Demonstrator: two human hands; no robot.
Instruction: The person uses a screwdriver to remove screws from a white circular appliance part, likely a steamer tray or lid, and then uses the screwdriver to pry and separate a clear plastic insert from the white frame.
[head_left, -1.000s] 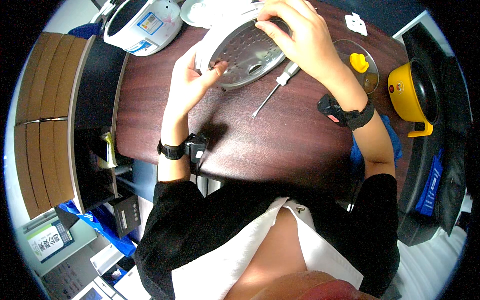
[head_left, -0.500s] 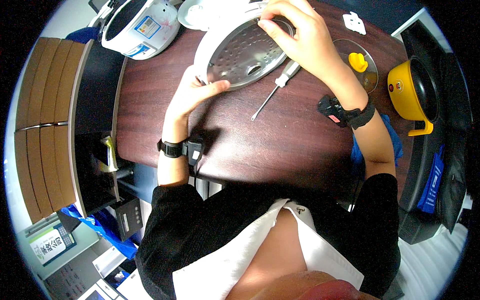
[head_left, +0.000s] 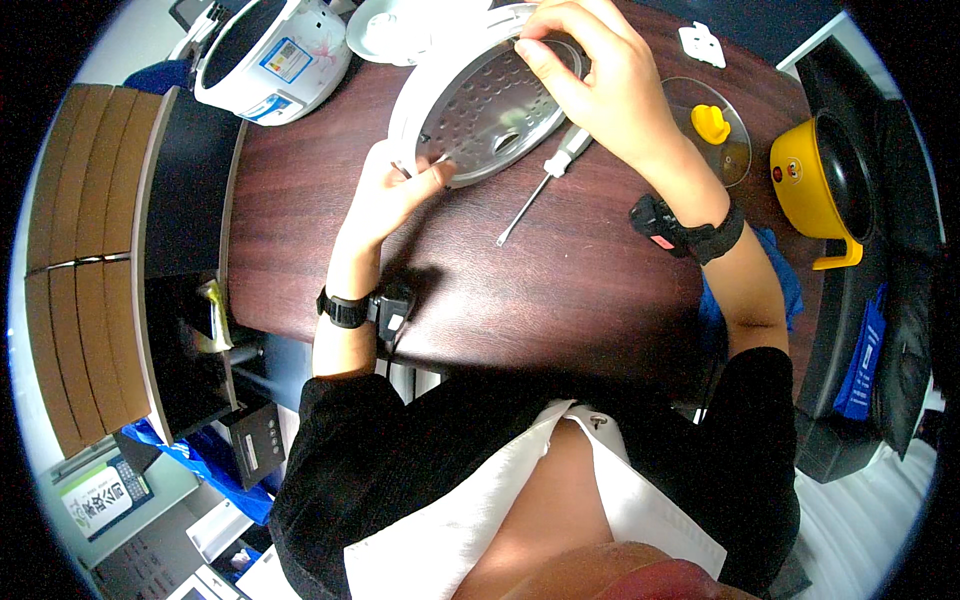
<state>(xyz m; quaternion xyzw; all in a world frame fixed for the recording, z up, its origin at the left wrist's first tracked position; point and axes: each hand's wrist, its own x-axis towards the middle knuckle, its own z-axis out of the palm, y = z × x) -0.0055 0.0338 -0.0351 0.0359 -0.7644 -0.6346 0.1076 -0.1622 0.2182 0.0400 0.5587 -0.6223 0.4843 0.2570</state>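
Observation:
Between my hands, tilted up over the table, is a rice cooker lid (head_left: 478, 112) with a white rim and a dimpled metal inner plate. My left hand (head_left: 383, 200) grips its lower left edge, the thumb at the rim of the metal plate. At the upper right edge, my right hand (head_left: 612, 88) is closed, thumb and fingers meeting at the plate; part of its grip is hidden. A screwdriver (head_left: 570, 150) with a grey and white handle lies on the table below the lid, its shaft pointing toward me.
The white rice cooker body (head_left: 318, 62) stands at the far left beside a white dish (head_left: 385, 30). To the right are a glass lid with a yellow knob (head_left: 710, 124), a white plastic piece (head_left: 702, 45), a yellow pot (head_left: 800, 180) and a blue cloth (head_left: 780, 285). Shelves border the left.
My left thumb has shifted slightly and bent at the metal plate's edge. The lid stays in both hands, almost in place. The whole view has shifted a little.

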